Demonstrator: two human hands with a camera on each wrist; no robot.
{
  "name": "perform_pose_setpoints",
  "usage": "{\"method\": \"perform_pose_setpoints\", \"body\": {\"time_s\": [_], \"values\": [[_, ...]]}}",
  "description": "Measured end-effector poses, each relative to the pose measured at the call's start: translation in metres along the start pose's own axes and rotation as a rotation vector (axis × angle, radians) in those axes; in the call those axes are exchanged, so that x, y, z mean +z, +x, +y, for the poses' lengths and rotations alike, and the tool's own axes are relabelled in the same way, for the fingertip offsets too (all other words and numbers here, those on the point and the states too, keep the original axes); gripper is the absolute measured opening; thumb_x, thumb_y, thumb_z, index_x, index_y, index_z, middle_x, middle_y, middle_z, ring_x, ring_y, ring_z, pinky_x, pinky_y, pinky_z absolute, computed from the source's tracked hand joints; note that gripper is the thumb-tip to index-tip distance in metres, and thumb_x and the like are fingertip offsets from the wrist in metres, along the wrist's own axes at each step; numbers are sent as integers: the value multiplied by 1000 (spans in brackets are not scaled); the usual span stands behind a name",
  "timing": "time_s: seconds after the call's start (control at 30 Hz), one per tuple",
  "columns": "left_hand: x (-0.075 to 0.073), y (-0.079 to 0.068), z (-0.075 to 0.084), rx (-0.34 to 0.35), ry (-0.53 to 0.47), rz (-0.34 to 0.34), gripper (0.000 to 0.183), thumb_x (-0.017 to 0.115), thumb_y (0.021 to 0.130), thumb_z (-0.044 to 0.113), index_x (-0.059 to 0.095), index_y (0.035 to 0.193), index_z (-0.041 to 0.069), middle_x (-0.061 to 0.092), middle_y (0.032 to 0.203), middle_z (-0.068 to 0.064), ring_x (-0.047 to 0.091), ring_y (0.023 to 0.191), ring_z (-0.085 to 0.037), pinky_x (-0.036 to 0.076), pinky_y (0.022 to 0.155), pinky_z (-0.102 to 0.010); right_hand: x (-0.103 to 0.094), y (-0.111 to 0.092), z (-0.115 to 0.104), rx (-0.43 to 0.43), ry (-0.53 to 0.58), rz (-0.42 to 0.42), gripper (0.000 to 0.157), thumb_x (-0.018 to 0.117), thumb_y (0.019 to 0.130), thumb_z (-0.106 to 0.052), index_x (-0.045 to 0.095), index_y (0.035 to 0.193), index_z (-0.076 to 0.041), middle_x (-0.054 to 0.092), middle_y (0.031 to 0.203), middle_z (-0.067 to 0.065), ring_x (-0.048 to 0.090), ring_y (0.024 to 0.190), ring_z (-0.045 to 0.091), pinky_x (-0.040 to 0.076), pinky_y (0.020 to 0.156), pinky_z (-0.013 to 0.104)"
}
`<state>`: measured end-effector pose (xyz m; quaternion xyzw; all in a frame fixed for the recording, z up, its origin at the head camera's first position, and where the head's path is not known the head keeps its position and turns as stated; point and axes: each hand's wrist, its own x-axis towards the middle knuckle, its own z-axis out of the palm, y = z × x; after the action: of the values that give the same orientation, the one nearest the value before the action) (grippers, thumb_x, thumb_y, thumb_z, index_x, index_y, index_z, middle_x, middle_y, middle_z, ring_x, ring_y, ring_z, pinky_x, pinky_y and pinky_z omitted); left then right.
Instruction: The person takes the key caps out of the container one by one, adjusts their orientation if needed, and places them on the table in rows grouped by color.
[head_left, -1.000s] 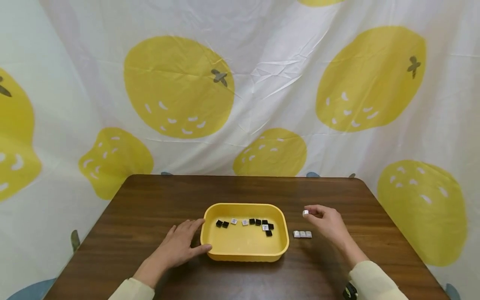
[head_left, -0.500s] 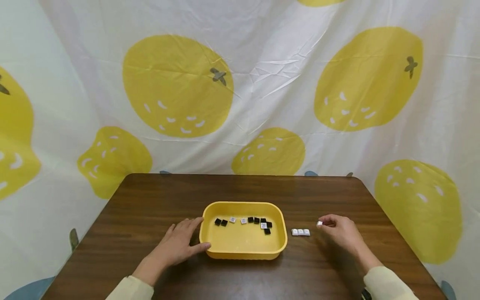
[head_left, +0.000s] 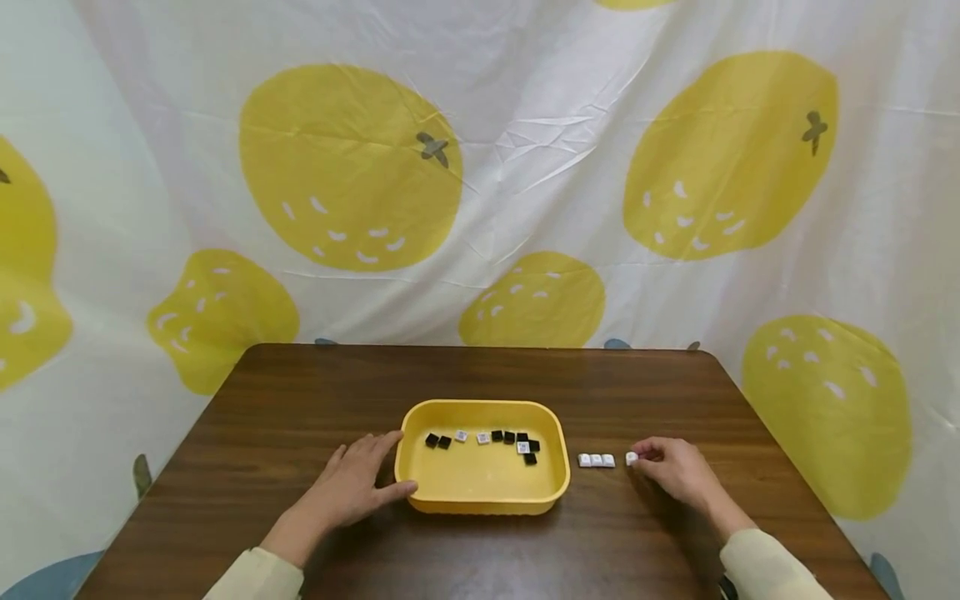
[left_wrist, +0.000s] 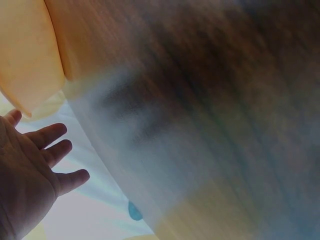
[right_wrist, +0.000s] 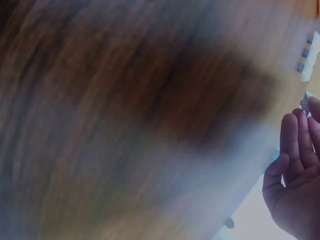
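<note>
My right hand (head_left: pixel 678 472) pinches a white keycap (head_left: pixel 632 458) between thumb and finger, low at the tabletop. Just left of it, in the head view, three white keycaps (head_left: pixel 596 460) sit side by side in a row, a small gap away. The right wrist view catches the held keycap (right_wrist: pixel 305 102) at its right edge, below the row (right_wrist: pixel 311 57). At the left end of a yellow tray (head_left: pixel 483 492), my left hand (head_left: pixel 352 482) rests against the rim with fingers spread and thumb on the near corner. Black keycaps (head_left: pixel 497 436) and white keycaps (head_left: pixel 461 436) lie inside the tray.
Everything stands on a dark wooden table (head_left: pixel 337 375). Behind it hangs a white cloth (head_left: pixel 510 183) printed with yellow fruit. The tray's raised wall separates its keycaps from the row on the right.
My right hand first moved right and down with the white keycap, then brought it to the tabletop, slightly left, beside the row. The left hand stayed at the tray.
</note>
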<state>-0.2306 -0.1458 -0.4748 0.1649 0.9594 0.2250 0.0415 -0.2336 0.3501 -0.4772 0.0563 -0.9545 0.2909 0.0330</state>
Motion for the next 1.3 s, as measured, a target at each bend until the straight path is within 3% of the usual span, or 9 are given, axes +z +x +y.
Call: {"method": "perform_pose_setpoints", "body": {"time_s": [0.2, 0.4, 0.67, 0.9, 1.3], "values": [[0, 1, 0, 1, 7, 5, 85, 61, 88, 67, 36, 154, 19, 43, 151, -14, 31, 142, -39, 15, 111, -69, 6, 3, 4, -18, -8, 6, 17, 76, 88, -21, 76, 101, -11, 72, 96, 1, 63, 87, 19, 50, 74, 38], [-1, 0, 1, 1, -1, -1, 85, 61, 87, 67, 36, 154, 20, 42, 152, -13, 31, 143, -38, 14, 112, -69, 8, 3, 6, -58, -51, -2, 14, 79, 85, -22, 76, 96, -14, 70, 97, 2, 63, 96, 27, 49, 82, 48], [-1, 1, 0, -3, -5, -3, 85, 61, 87, 67, 36, 154, 20, 42, 152, -12, 30, 143, -38, 14, 112, -69, 9, 6, 5, -80, -96, 1, 10, 79, 83, -18, 76, 92, -16, 68, 96, 3, 63, 95, 29, 48, 81, 50], [0, 0, -1, -7, -5, -5, 85, 61, 87, 67, 36, 154, 20, 42, 152, -12, 31, 143, -38, 15, 112, -69, 15, 6, 4, -42, -81, -9, 12, 79, 83, -17, 76, 95, -17, 68, 99, 4, 62, 97, 29, 48, 83, 52], [-1, -1, 0, -11, -6, 0, 84, 62, 87, 66, 36, 154, 21, 42, 152, -12, 31, 143, -38, 15, 112, -67, 9, 6, -2, -23, -40, -23, 40, 80, 83, -23, 69, 117, -4, 69, 104, 11, 64, 97, 30, 48, 82, 51]]}}
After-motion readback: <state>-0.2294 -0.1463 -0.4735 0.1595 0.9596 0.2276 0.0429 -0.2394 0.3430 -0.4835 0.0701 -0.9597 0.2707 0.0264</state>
